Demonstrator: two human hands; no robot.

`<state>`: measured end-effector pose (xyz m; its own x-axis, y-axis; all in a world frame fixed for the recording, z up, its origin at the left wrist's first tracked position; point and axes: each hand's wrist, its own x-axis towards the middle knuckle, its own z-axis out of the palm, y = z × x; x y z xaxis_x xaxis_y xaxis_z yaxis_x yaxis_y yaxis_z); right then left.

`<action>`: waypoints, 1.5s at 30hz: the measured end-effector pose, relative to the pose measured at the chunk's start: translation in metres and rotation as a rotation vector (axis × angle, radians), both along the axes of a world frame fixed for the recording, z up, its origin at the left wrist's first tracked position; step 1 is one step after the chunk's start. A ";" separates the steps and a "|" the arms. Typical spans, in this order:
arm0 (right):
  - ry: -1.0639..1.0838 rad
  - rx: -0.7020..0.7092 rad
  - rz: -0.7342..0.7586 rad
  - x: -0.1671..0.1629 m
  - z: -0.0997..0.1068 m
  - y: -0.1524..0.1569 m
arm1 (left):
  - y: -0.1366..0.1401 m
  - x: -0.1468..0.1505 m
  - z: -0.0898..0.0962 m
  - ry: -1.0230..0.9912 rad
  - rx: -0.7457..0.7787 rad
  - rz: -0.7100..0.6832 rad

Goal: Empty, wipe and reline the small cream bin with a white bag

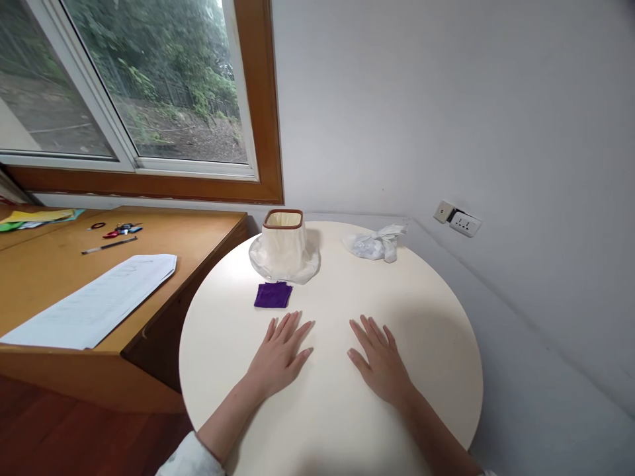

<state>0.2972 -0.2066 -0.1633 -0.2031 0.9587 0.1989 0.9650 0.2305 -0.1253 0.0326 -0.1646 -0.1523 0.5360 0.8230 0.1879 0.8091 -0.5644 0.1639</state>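
My left hand (278, 354) lies flat on the round white table (327, 423), palm down with fingers spread. My right hand (380, 360) rests the same way to its right, and neither holds anything. Just beyond my left fingertips is a folded purple cloth (272, 295). Behind the cloth stands a small bin (284, 241) with a brown rim, lined with a translucent plastic bag (262, 263) that spreads around its base. A knotted white plastic bag (377, 244) sits at the back right of the table; its contents cannot be made out.
To the left, a wooden desk (208, 231) holds a stack of paper (99, 301), a pen (109, 246), scissors (119, 231) and coloured sheets (40, 217). A wall with a power socket (465, 223) bounds the right and back. A window (163, 79) is at upper left.
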 end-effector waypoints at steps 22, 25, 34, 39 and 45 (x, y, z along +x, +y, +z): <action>0.001 -0.132 -0.008 -0.005 0.007 0.000 | 0.003 -0.003 -0.011 0.081 0.079 -0.036; 0.003 -0.132 -0.009 -0.005 0.006 0.000 | 0.002 -0.003 -0.010 0.081 0.059 -0.032; 0.008 -0.092 0.001 -0.004 0.003 0.000 | 0.002 -0.004 -0.011 0.031 0.046 -0.044; 0.016 -0.117 0.000 -0.004 0.005 0.000 | 0.002 -0.004 -0.009 0.032 0.042 -0.033; 0.014 -0.097 0.005 -0.004 0.002 0.000 | 0.002 -0.003 -0.007 0.043 0.018 -0.030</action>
<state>0.2935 -0.2068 -0.1612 -0.2054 0.9728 0.1076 0.9619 0.2209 -0.1609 0.0291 -0.1630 -0.1595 0.5685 0.8029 0.1791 0.7976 -0.5913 0.1189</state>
